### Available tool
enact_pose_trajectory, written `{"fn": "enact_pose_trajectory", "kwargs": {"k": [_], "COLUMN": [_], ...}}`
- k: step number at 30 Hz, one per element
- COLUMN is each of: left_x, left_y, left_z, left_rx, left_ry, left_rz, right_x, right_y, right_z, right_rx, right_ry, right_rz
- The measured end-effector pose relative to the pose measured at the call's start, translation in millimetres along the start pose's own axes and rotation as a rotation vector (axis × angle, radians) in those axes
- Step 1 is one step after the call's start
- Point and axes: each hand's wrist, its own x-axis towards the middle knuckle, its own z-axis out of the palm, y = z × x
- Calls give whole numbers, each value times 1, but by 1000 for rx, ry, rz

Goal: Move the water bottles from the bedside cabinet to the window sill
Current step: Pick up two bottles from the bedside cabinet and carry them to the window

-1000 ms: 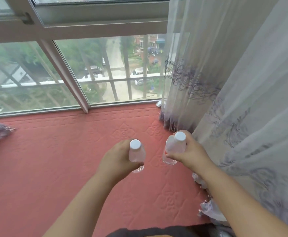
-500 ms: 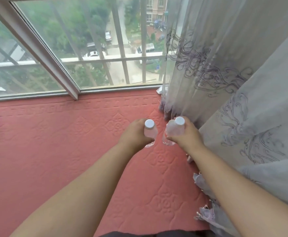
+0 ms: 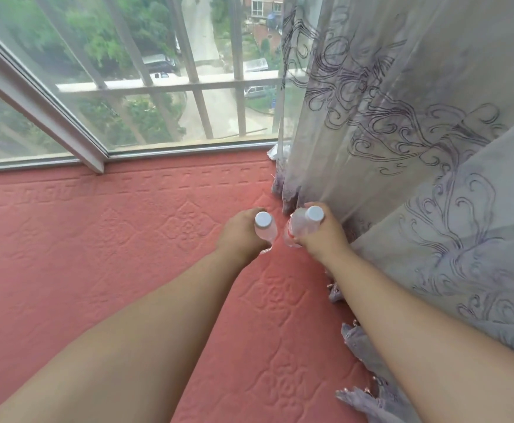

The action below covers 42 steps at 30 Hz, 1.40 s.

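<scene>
- While I lean over the pink embossed sill cover [image 3: 97,254], my left hand [image 3: 239,236] grips one water bottle [image 3: 265,229]
- right hand [image 3: 320,236] grips the other bottle [image 3: 300,227], tilted, just beside the curtain [image 3: 402,148]

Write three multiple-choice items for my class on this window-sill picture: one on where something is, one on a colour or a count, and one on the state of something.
1. Where does the curtain hang?
A. to the right of the hands
B. to their left
C. behind the person

2. How many water bottles are held?
A. one
B. two
C. four

3. In what state are the bottles?
A. capped
B. uncapped
C. crushed flat

Answers:
1 A: the curtain falls beside the right hand.
2 B: the left hand holds the left bottle and the right hand holds the right bottle, over the pink mat.
3 A: each bottle bears a white cap.
</scene>
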Motion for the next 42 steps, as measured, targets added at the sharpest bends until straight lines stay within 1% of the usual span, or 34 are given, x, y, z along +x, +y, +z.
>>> {"fn": "enact_pose_trajectory", "kwargs": {"k": [3,9,14,18,22,26,30,35,38,42], "left_x": [8,18,22,22,19,15,13,20,18,3], "left_y": [-1,-3,1,3,0,-3,-4,-15,-16,-19], "left_z": [6,13,17,16,14,13,16,18,14,10], "left_rx": [2,30,41,45,14,-17,-16,8,14,-41], "left_ry": [-8,-13,-43,-57,-57,-44,-56,-122,-155,-102], "left_rz": [-5,41,53,49,54,59,42,-23,-67,-95], "right_x": [7,18,23,23,26,27,29,28,26,8], "right_y": [4,16,25,26,28,29,27,26,25,21], "right_z": [8,20,28,32,33,30,26,19,16,7], "right_rx": [-24,-20,-17,-56,-106,-127,-156,-174,-158,-138], "right_ry": [-37,-62,-29,-36,4,-57,-94,-148,-139,-86], "right_rz": [-33,-17,-19,-53,-3,18,42,65,96,114]}}
